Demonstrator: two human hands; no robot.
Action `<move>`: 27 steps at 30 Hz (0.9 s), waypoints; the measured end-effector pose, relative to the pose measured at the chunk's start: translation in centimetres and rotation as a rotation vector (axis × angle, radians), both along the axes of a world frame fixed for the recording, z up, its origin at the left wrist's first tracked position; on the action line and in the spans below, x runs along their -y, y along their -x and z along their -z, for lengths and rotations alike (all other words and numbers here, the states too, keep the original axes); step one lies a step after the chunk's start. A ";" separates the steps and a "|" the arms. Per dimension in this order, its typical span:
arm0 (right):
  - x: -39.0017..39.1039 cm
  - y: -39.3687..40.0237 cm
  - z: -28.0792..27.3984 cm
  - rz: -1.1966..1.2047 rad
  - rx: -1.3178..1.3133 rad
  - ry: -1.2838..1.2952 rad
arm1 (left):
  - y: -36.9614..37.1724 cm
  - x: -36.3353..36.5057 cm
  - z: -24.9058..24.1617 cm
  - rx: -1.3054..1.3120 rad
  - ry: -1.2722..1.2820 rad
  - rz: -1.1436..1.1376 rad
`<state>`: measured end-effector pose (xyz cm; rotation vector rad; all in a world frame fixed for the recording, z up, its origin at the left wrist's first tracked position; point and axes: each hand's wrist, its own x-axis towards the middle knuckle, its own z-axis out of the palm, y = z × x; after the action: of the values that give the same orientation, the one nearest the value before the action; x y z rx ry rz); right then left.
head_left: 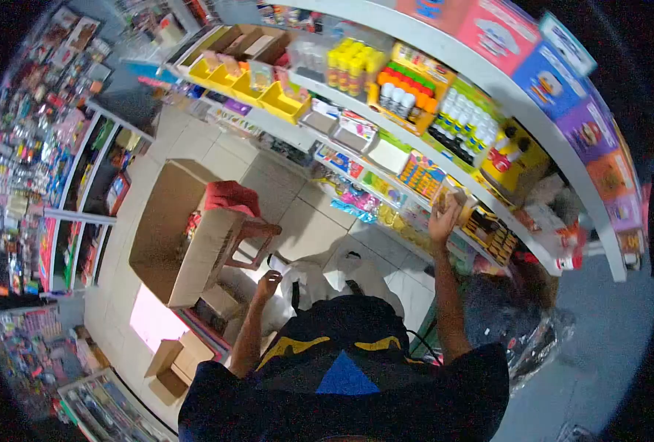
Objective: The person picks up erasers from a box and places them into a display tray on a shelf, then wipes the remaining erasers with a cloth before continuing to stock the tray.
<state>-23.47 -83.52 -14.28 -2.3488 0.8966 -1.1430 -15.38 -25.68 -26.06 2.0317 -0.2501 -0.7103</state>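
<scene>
My right hand [445,219] reaches to the front of the shelf unit on the right. Its fingers are bent around something small and tan that I cannot make out. Close beside it is a display box of dark and yellow items [490,234], with a tray of orange and yellow packs [421,175] further left. My left hand [269,284] hangs low in front of my body, its fingers curled in with nothing visible in them. Past it stand a small reddish stool [257,243] and a large open cardboard box [166,221].
A red cloth [231,197] drapes by the box's edge. Yellow bins [282,101], glue-like bottles [463,121] and yellow tubes [352,66] fill the upper shelf [386,110]. A smaller carton [179,368] lies on the tiled floor [216,155]. Packed racks [84,169] line the left.
</scene>
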 end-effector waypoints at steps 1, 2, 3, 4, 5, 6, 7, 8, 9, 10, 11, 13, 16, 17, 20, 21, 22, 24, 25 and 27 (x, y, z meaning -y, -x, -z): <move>-3.5 -1.0 -3.3 -0.045 0.000 0.137 | 0.2 0.1 -1.2 -0.010 -0.037 -0.087; -5.8 -1.9 -3.9 -0.167 0.041 -0.021 | 0.1 0.3 -4.6 0.061 -0.099 -0.067; -7.4 -2.3 -2.7 -0.268 -0.067 -0.224 | 0.5 -0.3 -4.6 0.167 -0.077 -0.137; -8.9 -2.5 -0.4 -0.374 -0.186 -0.420 | 0.9 -0.7 -4.7 0.147 -0.107 -0.244; -11.0 -2.8 1.1 -0.469 -0.341 -0.475 | 1.1 -1.3 -4.9 0.126 -0.133 -0.353; -12.9 -3.0 2.7 -0.559 -0.502 -0.515 | 1.5 -2.3 -5.5 0.197 -0.141 -0.368; -15.1 -3.2 6.0 -0.683 -0.599 -0.375 | 1.8 -3.1 -6.3 0.270 -0.148 -0.378; -17.0 -4.1 8.6 -0.800 -0.685 -0.225 | 1.9 -3.0 -8.6 0.100 -0.379 -0.419; -19.9 -5.1 8.0 -0.842 -0.554 -0.257 | 2.1 -4.0 -9.0 0.135 -0.354 -0.464; -22.6 -6.2 6.9 -0.913 -0.549 -0.319 | 2.5 -5.0 -9.2 0.166 -0.329 -0.503; -25.4 -7.4 5.5 -0.983 -0.546 -0.384 | 2.9 -5.8 -9.4 0.198 -0.306 -0.538; -29.5 -11.7 2.7 -1.172 -0.799 -0.550 | 2.7 -7.2 -11.0 0.432 -0.262 -0.669; -35.7 -17.9 -0.8 -1.132 -0.957 -0.456 | 1.1 -9.9 -14.0 0.706 -0.349 -0.788; -38.2 -19.3 -2.1 -1.191 -0.744 -0.520 | 0.6 -11.5 -14.6 0.736 -0.475 -0.787; -44.7 -22.9 -5.0 -1.346 -0.301 -0.520 | -1.7 -15.5 -18.1 0.670 -0.635 -0.747; -46.2 -24.4 -5.6 -1.390 -0.313 -0.486 | -3.0 -16.9 -19.4 0.624 -0.649 -0.729; -47.8 -25.6 -6.2 -1.429 -0.329 -0.456 | -4.4 -18.0 -20.1 0.616 -0.668 -0.703; -50.9 -27.2 -6.8 -1.493 -0.366 -0.423 | -6.2 -20.5 -19.2 0.584 -0.684 -0.577; -52.5 -28.2 -7.2 -1.512 -0.341 -0.388 | -7.3 -21.7 -18.6 0.575 -0.688 -0.511; -55.2 -29.8 -7.9 -1.542 -0.289 -0.317 | -9.1 -23.0 -17.6 0.506 -0.717 -0.432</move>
<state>6.34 -28.33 -6.34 -2.0110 -0.6637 0.0021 -6.31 -2.63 -8.42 2.8065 0.1933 0.0218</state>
